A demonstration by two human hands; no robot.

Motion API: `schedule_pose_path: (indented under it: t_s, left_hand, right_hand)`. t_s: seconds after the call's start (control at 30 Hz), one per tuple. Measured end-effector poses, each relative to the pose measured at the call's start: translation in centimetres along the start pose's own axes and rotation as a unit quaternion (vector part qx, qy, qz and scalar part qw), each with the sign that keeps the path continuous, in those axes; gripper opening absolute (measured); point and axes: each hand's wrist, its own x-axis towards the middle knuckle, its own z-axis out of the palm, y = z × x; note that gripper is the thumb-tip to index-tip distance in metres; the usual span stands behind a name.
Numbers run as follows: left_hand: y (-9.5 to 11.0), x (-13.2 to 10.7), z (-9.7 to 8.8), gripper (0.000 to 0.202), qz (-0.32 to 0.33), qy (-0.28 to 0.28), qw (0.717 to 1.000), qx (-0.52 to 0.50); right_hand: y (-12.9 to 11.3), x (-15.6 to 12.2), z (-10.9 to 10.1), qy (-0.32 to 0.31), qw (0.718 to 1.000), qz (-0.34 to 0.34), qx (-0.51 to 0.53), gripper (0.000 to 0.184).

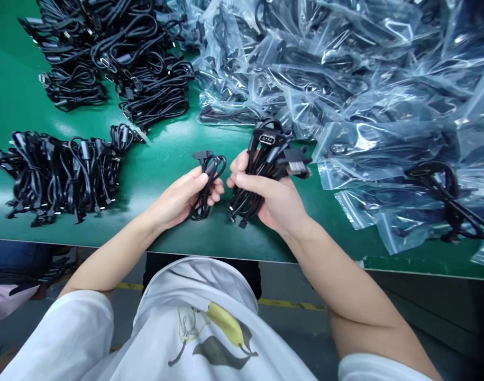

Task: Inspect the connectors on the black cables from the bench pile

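My left hand is closed round one coiled black cable, held just above the green table. My right hand grips a thick bundle of black cables whose plug ends stick up and to the right. The two hands are close together, almost touching, near the table's front edge.
A row of coiled black cables lies at the left, and a bigger heap of bare cables sits at the back left. Clear plastic bags holding cables cover the right half. The table's front edge runs just below my hands.
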Motion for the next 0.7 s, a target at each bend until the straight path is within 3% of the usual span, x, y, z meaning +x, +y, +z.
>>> schedule_pose_path:
  t_s: [0.17,0.33,0.43,0.7]
  left_hand:
    - [-0.2,0.2,-0.2,0.032,0.073,0.036,0.997,-0.014]
    - [-0.1,0.0,-0.6,0.026,0.052,-0.008,0.996,-0.070]
    - [0.1,-0.1,-0.6,0.026,0.060,-0.031,0.994,-0.080]
    - [0.8,0.0,-1.4,0.032,0.118,0.012,0.993,-0.021]
  right_hand:
    - [1.3,0.6,0.1,0.039,0.996,0.078,-0.025,0.032]
    - [2.7,0.5,0.4,-0.046,0.986,0.152,-0.050,0.034]
    - [2.5,0.4,0.2,-0.059,0.982,0.160,-0.076,0.035]
    - [1.6,0.0,0.5,-0.135,0.968,0.207,-0.047,0.038]
